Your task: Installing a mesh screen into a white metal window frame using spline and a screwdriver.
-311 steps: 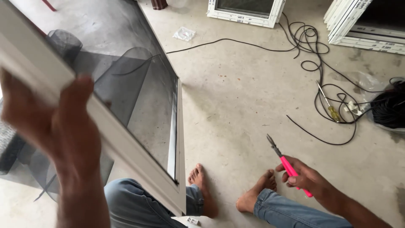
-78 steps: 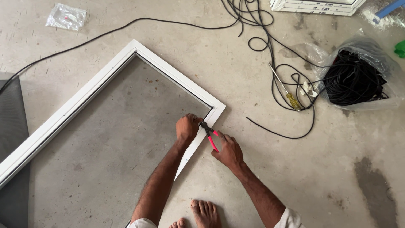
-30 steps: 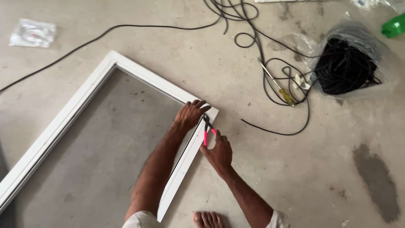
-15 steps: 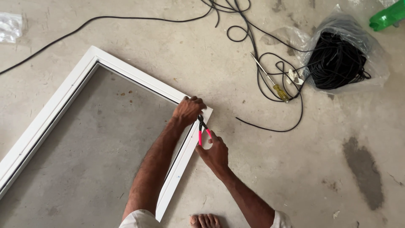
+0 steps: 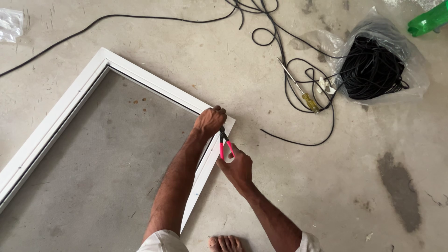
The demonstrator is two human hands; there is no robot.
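The pliers (image 5: 226,143), pink-handled, sit right at the near corner of the white frame (image 5: 70,100), their dark nose tucked under the person's left hand and pointing at the frame's edge. The right hand (image 5: 237,166) is wrapped around the pink handles, fingers curled shut on them, just outside the frame. The left hand (image 5: 210,121) presses down on that same corner, fingers bent over the white rail, knuckles up; whether it pinches anything beneath cannot be told from here. The two hands are almost touching, with the pliers bridging them.

The frame lies flat on the concrete floor (image 5: 382,186), a grey mesh screen (image 5: 107,158) stretched inside it. The left forearm crosses over the mesh and the rail that runs back toward the person. A bare foot (image 5: 227,243) peeks in at the bottom edge, just beyond the end of that rail.

Further out, a thin black cord (image 5: 298,140) loops across the floor to the right of the corner. Among the loops rests a screwdriver (image 5: 298,89) with a yellow handle. Beyond it sits a clear plastic bag (image 5: 378,65) stuffed with coiled black cord. A green bottle (image 5: 429,19) shows in the top right corner, and a crumpled clear wrapper (image 5: 10,24) lies at the far left.
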